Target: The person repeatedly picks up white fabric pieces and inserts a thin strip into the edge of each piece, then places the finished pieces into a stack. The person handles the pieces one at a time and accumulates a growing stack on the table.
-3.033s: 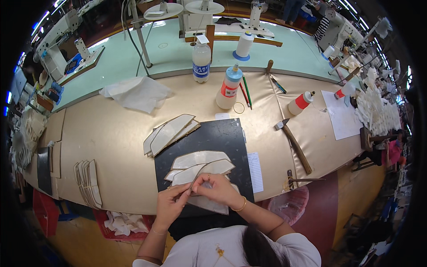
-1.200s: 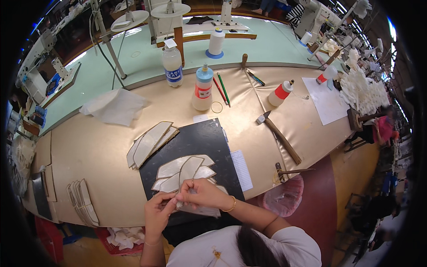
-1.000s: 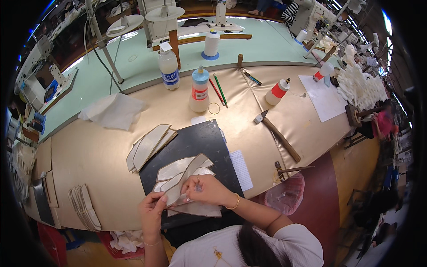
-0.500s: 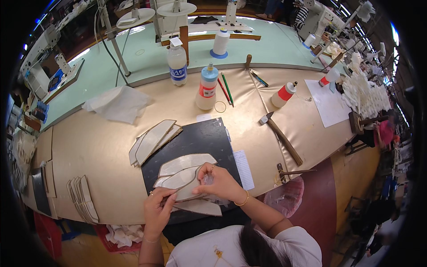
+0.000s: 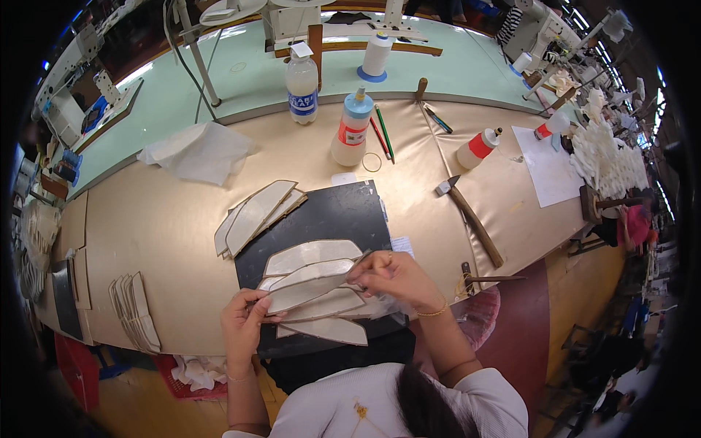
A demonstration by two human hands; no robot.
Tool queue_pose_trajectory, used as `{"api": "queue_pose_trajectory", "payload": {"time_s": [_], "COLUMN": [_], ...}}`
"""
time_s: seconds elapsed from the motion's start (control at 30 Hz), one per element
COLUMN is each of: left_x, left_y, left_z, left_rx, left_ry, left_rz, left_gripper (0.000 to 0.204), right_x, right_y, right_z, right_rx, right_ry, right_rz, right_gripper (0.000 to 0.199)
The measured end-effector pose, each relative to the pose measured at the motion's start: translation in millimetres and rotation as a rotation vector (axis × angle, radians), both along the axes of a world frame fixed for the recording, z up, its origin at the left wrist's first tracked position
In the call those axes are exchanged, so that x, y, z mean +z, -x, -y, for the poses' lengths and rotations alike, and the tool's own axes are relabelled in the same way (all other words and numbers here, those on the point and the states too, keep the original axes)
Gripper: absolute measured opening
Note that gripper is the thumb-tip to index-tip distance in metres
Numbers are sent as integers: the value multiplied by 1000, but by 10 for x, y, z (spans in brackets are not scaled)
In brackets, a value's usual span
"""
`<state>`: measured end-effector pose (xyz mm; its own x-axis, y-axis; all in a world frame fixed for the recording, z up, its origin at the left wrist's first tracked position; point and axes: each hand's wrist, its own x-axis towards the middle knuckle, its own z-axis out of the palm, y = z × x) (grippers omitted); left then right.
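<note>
My left hand is closed on the left end of a curved, pale panel with a brown edge, thumb on top. At the panel's right end, my right hand is pinched shut on a thin translucent film, which hangs crumpled below the fingers. Whether these fingers also grip the panel I cannot tell. Beneath lie several similar panels, overlapping on a black board. Another fanned stack of panels rests across the board's far left corner.
A hammer lies right of the board. Beyond are a blue-capped squeeze bottle, two pencils, a red-banded bottle and a drink bottle. More panels sit at the left, with a white sheet behind.
My right hand has moved right and slightly away from me, opening out from the panel's middle to its end with the film. The left hand shifted slightly left; the whole view also shifted.
</note>
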<state>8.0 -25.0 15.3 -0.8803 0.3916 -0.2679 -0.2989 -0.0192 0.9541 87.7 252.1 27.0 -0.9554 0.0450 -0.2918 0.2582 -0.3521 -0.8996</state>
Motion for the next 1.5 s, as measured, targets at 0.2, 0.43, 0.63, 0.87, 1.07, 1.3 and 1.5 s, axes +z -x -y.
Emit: {"api": "queue_pose_trajectory", "payload": {"time_s": [0.2, 0.43, 0.63, 0.87, 1.07, 1.3, 1.5], "left_x": [-39, -197, -184, 14, 48, 34, -18], "left_y": [50, 91, 164, 254, 266, 250, 278], "left_z": [42, 12, 21, -181, -179, -185, -164], "left_rx": [-7, -25, -61, -203, -211, -204, -206], "left_ry": [50, 84, 171, 358, 395, 412, 400], "left_rz": [44, 166, 245, 119, 62, 20, 69], "left_gripper": [14, 16, 26, 26, 25, 24, 24], "right_x": [89, -2, 49, -5, -277, -339, -533], "right_y": [-133, -241, -278, -122, -16, 98, 58], "right_z": [-364, -634, -775, -461, -109, -35, -67], "right_rx": [-106, -570, -740, -407, -97, 76, 91], "right_ry": [24, -66, -137, -322, -1087, -1142, -1281], "right_rz": [22, -112, -139, 60, -92, -172, -329], "right_gripper": [27, 21, 16, 13, 14, 12, 9]}}
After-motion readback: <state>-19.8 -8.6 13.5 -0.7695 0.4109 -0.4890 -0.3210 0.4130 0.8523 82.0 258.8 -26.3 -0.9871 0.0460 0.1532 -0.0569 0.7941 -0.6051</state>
